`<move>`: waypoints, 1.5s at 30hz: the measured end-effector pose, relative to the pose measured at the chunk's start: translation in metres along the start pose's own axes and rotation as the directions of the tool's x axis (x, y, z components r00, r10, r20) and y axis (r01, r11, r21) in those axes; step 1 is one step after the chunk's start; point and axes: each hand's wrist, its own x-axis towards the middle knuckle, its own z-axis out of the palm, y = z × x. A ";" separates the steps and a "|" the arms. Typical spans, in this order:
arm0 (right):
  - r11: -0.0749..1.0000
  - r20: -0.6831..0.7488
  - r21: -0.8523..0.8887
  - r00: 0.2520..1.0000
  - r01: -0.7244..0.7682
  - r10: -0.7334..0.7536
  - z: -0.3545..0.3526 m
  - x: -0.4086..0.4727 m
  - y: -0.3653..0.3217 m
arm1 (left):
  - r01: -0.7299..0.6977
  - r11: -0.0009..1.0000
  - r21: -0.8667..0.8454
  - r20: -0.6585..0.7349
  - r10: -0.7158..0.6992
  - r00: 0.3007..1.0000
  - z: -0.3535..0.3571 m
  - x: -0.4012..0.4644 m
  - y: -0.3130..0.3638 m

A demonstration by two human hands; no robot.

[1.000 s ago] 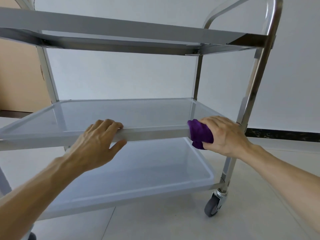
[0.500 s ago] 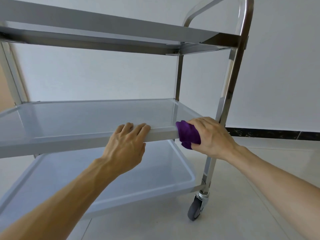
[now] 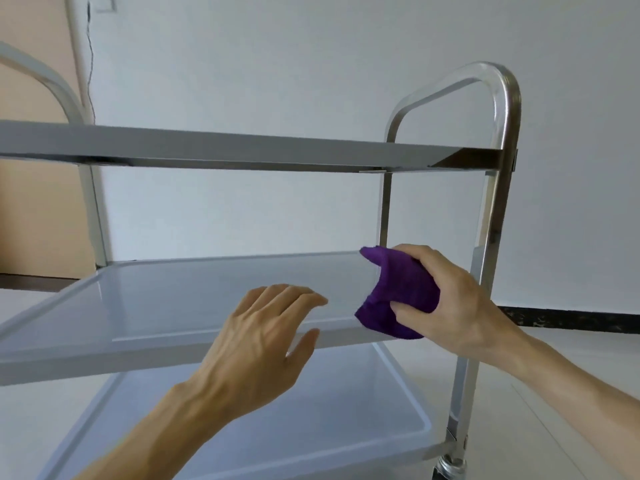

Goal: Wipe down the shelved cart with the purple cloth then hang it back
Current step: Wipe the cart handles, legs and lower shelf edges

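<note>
A steel cart with three shelves fills the view. My right hand (image 3: 446, 299) grips the bunched purple cloth (image 3: 398, 299) at the right front corner of the middle shelf (image 3: 173, 306), beside the right front post (image 3: 485, 258). My left hand (image 3: 263, 341) hovers over the middle shelf's front rim, fingers relaxed and spread, holding nothing; whether it touches the rim is unclear. The top shelf (image 3: 242, 147) runs across above both hands. The bottom shelf (image 3: 329, 427) lies under my left forearm.
The cart's curved right handle (image 3: 498, 84) rises above the top shelf. A caster (image 3: 450, 469) shows at the bottom right on the pale tiled floor. A white wall stands behind, with a beige panel (image 3: 34, 202) at the left.
My right hand lifted the cloth off the front rim to the shelf's corner. My left hand let go of the rim and rose slightly. The view tilted up, showing the handle.
</note>
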 end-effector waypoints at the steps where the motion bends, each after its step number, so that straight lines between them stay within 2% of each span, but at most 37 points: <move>1: 0.998 -0.027 0.029 0.998 0.051 -0.050 -0.003 0.010 -0.020 | -0.010 1.000 0.007 -0.053 0.010 0.999 -0.019 0.003 -0.004; 4: 0.976 -0.180 0.097 0.968 0.197 -0.177 -0.020 0.053 -0.077 | -0.007 1.000 0.011 -0.249 0.009 0.968 -0.086 0.020 -0.020; 6: 0.958 -0.299 0.150 0.935 0.245 -0.192 -0.034 0.092 -0.104 | 0.020 1.000 0.018 -0.352 -0.013 0.936 -0.131 0.039 -0.033; 8: 0.959 -0.373 0.148 0.912 0.240 -0.171 -0.042 0.135 -0.123 | 0.079 0.996 0.031 -0.410 -0.059 0.910 -0.169 0.063 -0.048; 10: 0.971 -0.337 0.160 0.935 0.175 -0.113 -0.042 0.175 -0.134 | 0.154 0.987 0.038 -0.421 -0.124 0.898 -0.195 0.089 -0.067; 13: 0.985 -0.170 0.168 0.985 0.050 -0.021 -0.027 0.221 -0.140 | 0.272 0.961 0.043 -0.329 -0.243 0.913 -0.212 0.127 -0.098; 16: 0.998 0.049 0.024 0.998 -0.049 0.048 -0.009 0.245 -0.122 | 0.344 0.928 0.141 -0.144 -0.324 0.935 -0.205 0.151 -0.127; 18: 0.989 0.199 -0.040 0.969 -0.141 0.146 0.001 0.251 -0.105 | 0.360 0.909 0.209 -0.022 -0.364 0.931 -0.190 0.155 -0.143; 20: 0.973 0.288 -0.100 0.931 -0.207 0.227 0.005 0.257 -0.093 | 0.412 0.884 0.222 0.063 -0.435 0.898 -0.172 0.152 -0.159; 22: 0.960 0.347 -0.201 0.902 -0.195 0.256 0.004 0.267 -0.086 | 0.453 0.863 0.225 0.104 -0.483 0.869 -0.161 0.153 -0.171; 24: 0.948 0.372 -0.280 0.894 -0.150 0.251 0.003 0.278 -0.079 | 0.482 0.854 0.196 0.219 -0.517 0.828 -0.158 0.163 -0.179; 26: 0.960 0.395 -0.237 0.889 -0.147 0.233 0.004 0.286 -0.070 | 0.493 0.838 0.233 0.336 -0.545 0.768 -0.158 0.174 -0.184; 27: 0.968 0.411 -0.199 0.883 -0.156 0.227 0.005 0.288 -0.064 | 0.460 0.836 0.298 0.346 -0.544 0.764 -0.157 0.178 -0.188; 29: 0.977 0.446 -0.136 0.870 -0.167 0.211 0.008 0.290 -0.053 | 0.344 0.838 0.424 0.289 -0.486 0.825 -0.151 0.186 -0.193; 30: 0.979 0.459 -0.107 0.865 -0.173 0.203 0.008 0.292 -0.049 | 0.321 0.846 0.425 0.281 -0.461 0.842 -0.147 0.188 -0.195; 34: 0.973 0.488 -0.043 0.845 -0.227 0.219 0.006 0.297 -0.036 | 0.376 0.882 0.284 0.368 -0.463 0.807 -0.127 0.194 -0.205; 37: 0.969 0.473 -0.116 0.845 -0.220 0.248 -0.001 0.296 -0.029 | 0.371 0.893 0.254 0.376 -0.444 0.813 -0.117 0.202 -0.201; 41: 0.947 0.442 -0.273 0.852 -0.171 0.282 -0.014 0.294 -0.020 | 0.390 0.896 0.214 0.444 -0.444 0.778 -0.109 0.219 -0.188; 45: 0.907 0.395 -0.368 0.849 -0.203 0.350 -0.031 0.294 -0.012 | 0.390 0.902 0.187 0.488 -0.430 0.760 -0.100 0.238 -0.180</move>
